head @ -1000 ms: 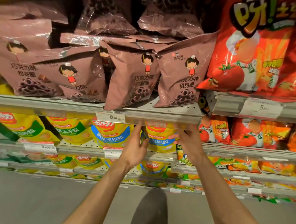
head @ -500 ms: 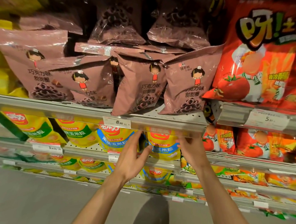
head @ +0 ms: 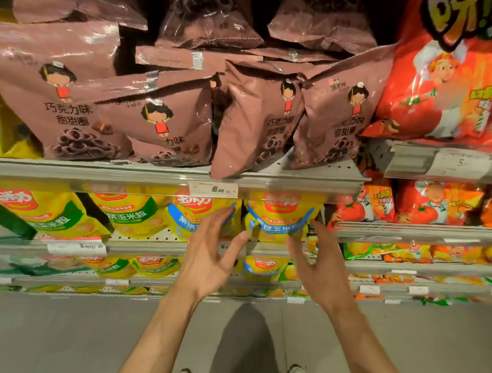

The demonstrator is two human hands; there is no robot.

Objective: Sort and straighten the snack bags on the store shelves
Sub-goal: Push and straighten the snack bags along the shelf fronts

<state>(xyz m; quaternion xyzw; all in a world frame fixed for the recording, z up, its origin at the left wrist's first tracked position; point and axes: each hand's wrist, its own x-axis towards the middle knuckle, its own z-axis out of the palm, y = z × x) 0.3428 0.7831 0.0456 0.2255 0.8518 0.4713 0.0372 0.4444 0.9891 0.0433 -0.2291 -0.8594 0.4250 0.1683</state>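
Both hands pulled back from shelf; left hand & right hand fingers spread, released. Yellow corn bag prob light, crinkly, slippery; grip sides.

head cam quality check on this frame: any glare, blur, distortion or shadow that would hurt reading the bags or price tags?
Head view: warm, dim light; glare streaks on the brown bags and the red bag. Wide-angle bowing bends the shelf edge. Left hand and right hand are slightly soft. The price tag is only partly legible; lower shelves are smeared. The person's shadow falls on the floor.
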